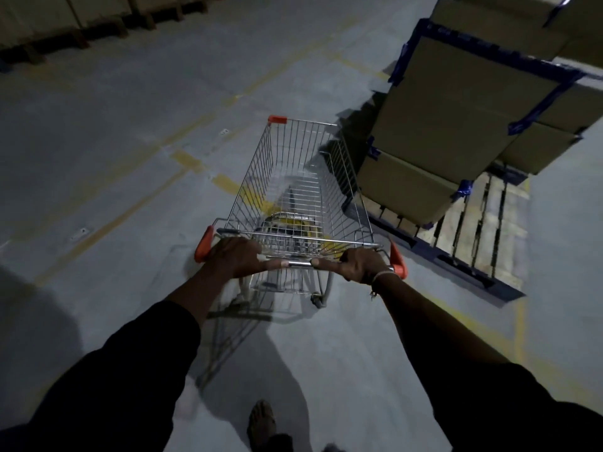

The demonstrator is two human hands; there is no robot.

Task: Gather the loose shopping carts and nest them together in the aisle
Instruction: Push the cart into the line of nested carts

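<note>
Nearest to the camera, a bare foot is seen on the grey floor, between two dark sleeves that reach forward. Further on, the left hand is closed over the left part of the handle bar, just beside the orange end cap. The right hand is closed over the right part of the same bar, and a thin band is worn on its wrist. Both hands are therefore gripping the bar, with a short bare piece of metal left between them.

Beyond the hands, the shopping cart is held on the floor, its wire basket empty and its nose pointed away. Faded yellow lines are painted on the floor beneath it. To the right, a wooden pallet with stacked cardboard boxes stands very near to the side of the basket. More pallets are seen far away at the upper left.

No other cart is in view, so it is judged that this one is only being brought, and nesting is not yet done. What could go wrong is a collision: if the cart is steered a little to the right, its side or a wheel could be caught on the corner of the pallet. The dim light makes this harder to judge, and the bare foot could be struck by a rear wheel.
</note>
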